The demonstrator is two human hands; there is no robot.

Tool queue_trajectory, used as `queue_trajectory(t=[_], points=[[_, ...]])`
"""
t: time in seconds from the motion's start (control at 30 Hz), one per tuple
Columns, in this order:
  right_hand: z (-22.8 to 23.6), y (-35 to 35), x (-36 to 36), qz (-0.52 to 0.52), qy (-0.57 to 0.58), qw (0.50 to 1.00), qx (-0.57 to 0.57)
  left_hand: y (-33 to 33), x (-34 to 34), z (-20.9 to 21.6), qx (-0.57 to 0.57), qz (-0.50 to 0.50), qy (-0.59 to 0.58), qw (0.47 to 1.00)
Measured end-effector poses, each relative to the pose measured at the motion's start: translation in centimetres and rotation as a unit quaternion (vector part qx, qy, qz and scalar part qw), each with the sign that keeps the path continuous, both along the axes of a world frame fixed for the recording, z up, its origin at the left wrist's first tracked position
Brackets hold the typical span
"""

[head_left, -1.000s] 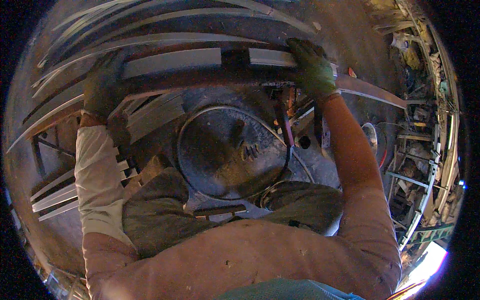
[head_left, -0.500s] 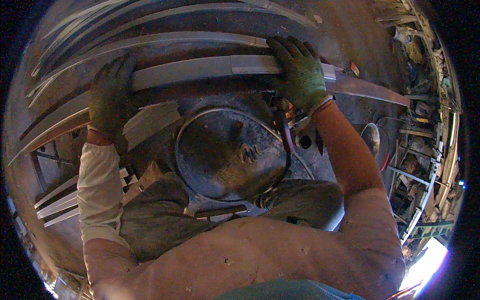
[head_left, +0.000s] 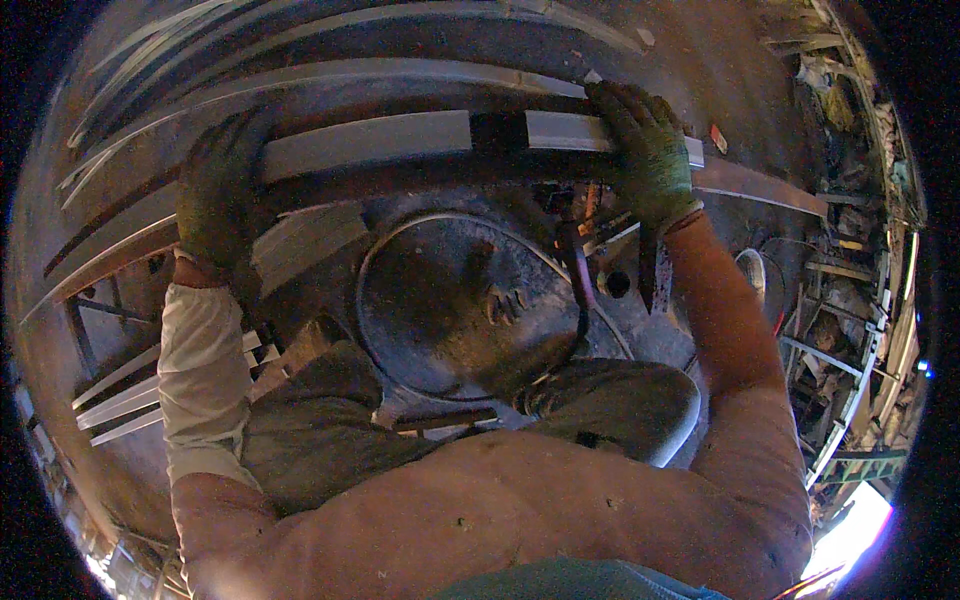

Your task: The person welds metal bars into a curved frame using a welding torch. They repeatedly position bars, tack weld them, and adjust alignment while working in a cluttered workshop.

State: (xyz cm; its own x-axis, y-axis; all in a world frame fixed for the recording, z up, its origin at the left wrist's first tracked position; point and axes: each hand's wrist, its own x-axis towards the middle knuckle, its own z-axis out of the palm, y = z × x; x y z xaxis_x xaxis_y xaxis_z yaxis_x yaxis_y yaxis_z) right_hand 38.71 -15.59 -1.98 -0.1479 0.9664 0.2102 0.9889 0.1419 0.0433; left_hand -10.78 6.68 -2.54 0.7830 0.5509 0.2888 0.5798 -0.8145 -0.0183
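My left hand (head_left: 222,190), in a dark green work glove, wraps over a long grey metal bar (head_left: 370,139). A short grey metal piece (head_left: 563,130) lies in line with that bar at the right, with a dark gap between their ends. My right hand (head_left: 645,155), gloved alike, has its fingers closed over this short piece, whose far end shows past the glove. Both pieces rest along a dark support, and a rusty brown strip (head_left: 765,190) reaches out beyond my right hand. The undersides of the pieces and my thumbs are hidden.
A round, worn metal plate (head_left: 455,340) stands between my knees. Right of it are a dark bracket-like fixture (head_left: 572,235) and a cable. More long metal strips (head_left: 330,72) lie beyond the bar; short bars (head_left: 125,405) sit at left. Scrap and a rack (head_left: 835,355) line the right side.
My right hand has slid right with the short metal piece, opening a gap between it and the long bar. My left hand has stayed in nearly the same place.
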Motion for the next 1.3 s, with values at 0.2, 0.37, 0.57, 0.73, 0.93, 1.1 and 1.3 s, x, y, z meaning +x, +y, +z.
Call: queue_trajectory(t=[0.2, 0.37, 0.57, 0.73, 0.93, 1.1, 1.3], points=[[-1.2, 2.5, -6.3, -0.013, 0.008, 1.000, 0.008, -0.1, 0.7, -0.2, -0.040, 0.007, 0.004, 0.999], [-0.4, 2.3, -6.7, -0.018, 0.016, 1.000, -0.004, -0.5, 1.2, 0.3, -0.031, 0.012, -0.001, 0.999], [-0.4, 2.2, -6.9, -0.039, 0.019, 0.999, -0.020, -0.6, 0.9, 0.4, -0.036, -0.012, -0.032, 0.999], [0.0, 2.9, -6.8, -0.075, 0.050, 0.995, -0.052, -0.3, 1.3, -0.8, -0.002, 0.011, -0.003, 1.000], [-4.1, 2.9, -4.4, -0.034, -0.013, 0.999, 0.022, 0.5, -0.8, 0.6, -0.018, -0.013, -0.001, 1.000], [-4.7, 2.3, -2.4, 0.004, -0.059, 0.997, 0.043, 4.8, -7.9, 1.3, -0.058, 0.079, 0.085, 0.992], [-5.7, 2.8, -2.4, -0.020, -0.002, 1.000, 0.016, 7.1, -16.0, 0.3, -0.035, 0.068, 0.052, 0.996]])
